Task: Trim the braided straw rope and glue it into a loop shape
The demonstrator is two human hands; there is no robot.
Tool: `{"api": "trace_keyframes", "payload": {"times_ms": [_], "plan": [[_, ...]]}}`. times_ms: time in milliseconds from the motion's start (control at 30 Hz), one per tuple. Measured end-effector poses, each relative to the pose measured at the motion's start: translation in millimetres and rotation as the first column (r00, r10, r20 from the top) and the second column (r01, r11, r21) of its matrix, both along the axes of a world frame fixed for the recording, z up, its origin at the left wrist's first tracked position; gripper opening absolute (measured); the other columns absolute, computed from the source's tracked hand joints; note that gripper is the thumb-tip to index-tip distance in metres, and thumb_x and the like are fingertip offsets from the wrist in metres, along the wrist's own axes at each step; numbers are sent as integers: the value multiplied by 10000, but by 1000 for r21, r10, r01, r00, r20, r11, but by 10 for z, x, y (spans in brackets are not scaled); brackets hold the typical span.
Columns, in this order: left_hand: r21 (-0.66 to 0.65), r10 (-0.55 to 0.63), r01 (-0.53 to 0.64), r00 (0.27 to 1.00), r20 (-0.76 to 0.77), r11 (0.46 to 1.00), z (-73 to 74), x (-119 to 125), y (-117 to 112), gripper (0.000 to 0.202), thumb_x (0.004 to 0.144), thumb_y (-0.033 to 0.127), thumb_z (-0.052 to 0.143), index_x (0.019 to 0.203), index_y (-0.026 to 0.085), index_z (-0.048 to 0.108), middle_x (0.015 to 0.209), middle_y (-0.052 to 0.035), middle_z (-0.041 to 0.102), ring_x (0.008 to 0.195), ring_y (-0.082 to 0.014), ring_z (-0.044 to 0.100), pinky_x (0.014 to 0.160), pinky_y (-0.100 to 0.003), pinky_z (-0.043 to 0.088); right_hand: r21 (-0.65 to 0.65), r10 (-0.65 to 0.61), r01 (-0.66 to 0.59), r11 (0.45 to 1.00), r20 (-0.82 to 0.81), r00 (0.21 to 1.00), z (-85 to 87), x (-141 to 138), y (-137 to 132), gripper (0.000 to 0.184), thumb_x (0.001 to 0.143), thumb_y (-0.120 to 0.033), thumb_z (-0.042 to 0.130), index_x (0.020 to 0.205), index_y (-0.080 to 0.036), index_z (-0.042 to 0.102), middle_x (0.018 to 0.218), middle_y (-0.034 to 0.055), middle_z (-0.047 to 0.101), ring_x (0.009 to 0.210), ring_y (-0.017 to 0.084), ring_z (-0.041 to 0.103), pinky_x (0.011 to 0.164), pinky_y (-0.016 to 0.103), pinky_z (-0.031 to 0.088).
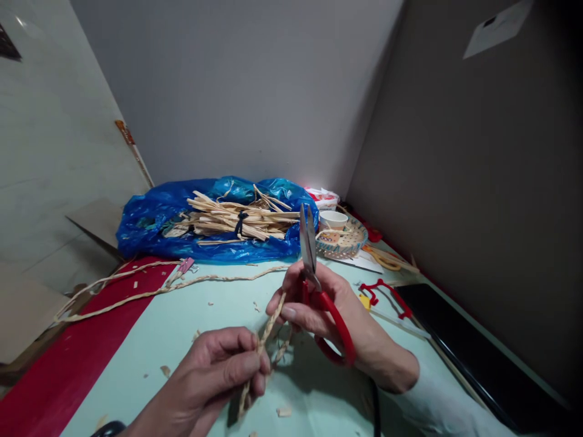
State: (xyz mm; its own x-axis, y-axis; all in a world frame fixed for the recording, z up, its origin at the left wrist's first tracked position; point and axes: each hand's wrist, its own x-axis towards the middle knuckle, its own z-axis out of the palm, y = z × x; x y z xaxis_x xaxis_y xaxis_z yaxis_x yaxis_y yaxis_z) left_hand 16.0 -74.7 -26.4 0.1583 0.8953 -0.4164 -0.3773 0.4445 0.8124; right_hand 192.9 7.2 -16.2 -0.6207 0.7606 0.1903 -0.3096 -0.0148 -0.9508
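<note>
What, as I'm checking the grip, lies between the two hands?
The head view shows a stretch of straw-coloured cord running between the left hand and right hand.

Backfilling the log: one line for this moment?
left hand: pinches cord; right hand: scissors, blades up, and cord; beyond: bundle on blue bag

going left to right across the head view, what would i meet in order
Orange-topped stick → pink clip → braided straw → red-handled scissors → red plastic piece → black flat panel
</note>
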Motion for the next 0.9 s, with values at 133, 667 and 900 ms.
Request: {"api": "trace_keyframes", "payload": {"times_ms": [133, 667, 900], "plan": [[118, 137, -112, 962, -238, 987, 53, -2, 10, 220, 692, 333, 801, 622, 154, 694, 564, 12, 606, 519, -86, 448, 505, -191, 345, 107, -128, 108, 988, 203, 971, 5, 13, 41, 282, 855, -327, 681, 1043, -229, 495, 836, -3, 649, 660, 110, 549, 566, 219, 423], [336, 411, -273, 783, -467, 901, 93, -107, 32, 207, 681, 379, 780, 690, 180, 722, 549, 24, 609, 429, -83, 448, 446, -194, 354, 909, -708, -10, 416, 330, 625, 90, 65, -256, 484, 785, -253, 569, 1249, -253, 432, 950, 63, 593, 779, 227, 562, 645, 337, 450], [413, 533, -360, 709, -462, 837, 159, -65, 24, 108, 655, 304, 766, 645, 204, 729, 536, 34, 561, 462, -105, 450, 448, -206, 357, 813, -616, -167, 559, 541, 573, 146, 98, -271, 194, 761, -228, 569, 952, -251, 544, 805, 21, 597, 680, 205, 535, 585, 323, 421]]}}
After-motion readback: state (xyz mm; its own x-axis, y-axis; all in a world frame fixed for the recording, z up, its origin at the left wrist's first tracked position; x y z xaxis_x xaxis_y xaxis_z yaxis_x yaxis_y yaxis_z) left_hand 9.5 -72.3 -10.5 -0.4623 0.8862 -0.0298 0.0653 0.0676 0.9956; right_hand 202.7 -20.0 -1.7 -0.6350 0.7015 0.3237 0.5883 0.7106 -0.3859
